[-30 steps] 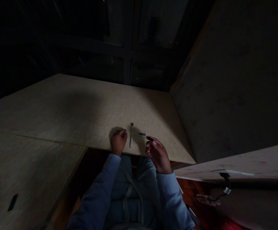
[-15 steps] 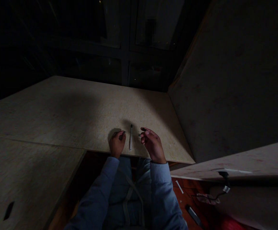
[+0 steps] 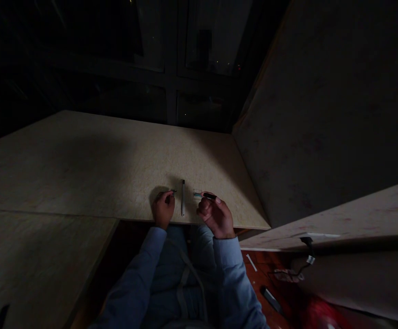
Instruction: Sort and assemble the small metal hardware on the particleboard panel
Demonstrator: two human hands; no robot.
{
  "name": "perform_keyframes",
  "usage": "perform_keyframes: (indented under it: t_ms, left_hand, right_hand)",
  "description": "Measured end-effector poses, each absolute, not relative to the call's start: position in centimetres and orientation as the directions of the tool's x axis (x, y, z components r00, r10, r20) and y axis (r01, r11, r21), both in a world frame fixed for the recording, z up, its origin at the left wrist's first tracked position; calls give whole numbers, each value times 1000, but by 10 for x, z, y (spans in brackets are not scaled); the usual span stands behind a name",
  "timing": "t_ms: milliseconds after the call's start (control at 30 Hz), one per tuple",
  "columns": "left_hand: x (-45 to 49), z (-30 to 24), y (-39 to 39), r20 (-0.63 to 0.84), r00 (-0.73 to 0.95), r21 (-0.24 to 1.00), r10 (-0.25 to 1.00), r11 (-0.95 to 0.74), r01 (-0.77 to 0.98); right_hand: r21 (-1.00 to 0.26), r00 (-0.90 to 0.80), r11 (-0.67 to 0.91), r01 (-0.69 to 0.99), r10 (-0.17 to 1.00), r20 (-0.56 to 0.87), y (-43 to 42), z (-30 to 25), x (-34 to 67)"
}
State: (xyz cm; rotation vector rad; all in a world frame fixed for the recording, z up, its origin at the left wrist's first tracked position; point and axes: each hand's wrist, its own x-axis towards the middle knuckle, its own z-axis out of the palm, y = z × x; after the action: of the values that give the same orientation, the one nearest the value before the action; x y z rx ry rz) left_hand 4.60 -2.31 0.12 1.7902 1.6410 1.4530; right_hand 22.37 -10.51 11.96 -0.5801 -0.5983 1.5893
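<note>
My left hand (image 3: 162, 209) rests on the near edge of a pale wooden board (image 3: 99, 169), fingers pinched on a small dark thing I cannot make out. A slim pen-like tool (image 3: 183, 203) lies on the board between my hands. My right hand (image 3: 214, 214) is curled, pinching a small dark piece (image 3: 209, 196) at its fingertips, right beside a tiny clear packet with a teal strip (image 3: 197, 194) on the board.
An upright board panel (image 3: 322, 114) stands at the right, another board (image 3: 339, 224) lies lower right with a black cable (image 3: 306, 258) hanging from it. A dark flat object (image 3: 270, 299) and a white strip (image 3: 252, 262) lie on the reddish floor. Dark window behind.
My right hand has moved left and down toward the small packet, its fingers closing more tightly. My left hand has stayed at the board's edge. The view has shifted slightly.
</note>
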Motion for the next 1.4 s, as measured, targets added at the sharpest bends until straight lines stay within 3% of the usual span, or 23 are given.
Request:
perform_keyframes:
  t_ms: [467,667,1000,1400]
  left_hand:
    - [46,2,-22,437,-192,788,879,-271,553]
    - [46,-1,-17,418,-226,815,880,-254,520]
    - [47,-3,-18,407,-264,839,875,-243,486]
    - [46,2,-24,456,-307,833,835,-279,478]
  right_hand:
    - [-698,-102,-59,-714,995,20,-111,124,219]
    - [-769,-60,-16,-639,998,29,-112,120,225]
    - [-960,290,91,-263,957,11,-103,119,234]
    - [-995,305,73,70,948,91,-97,80,249]
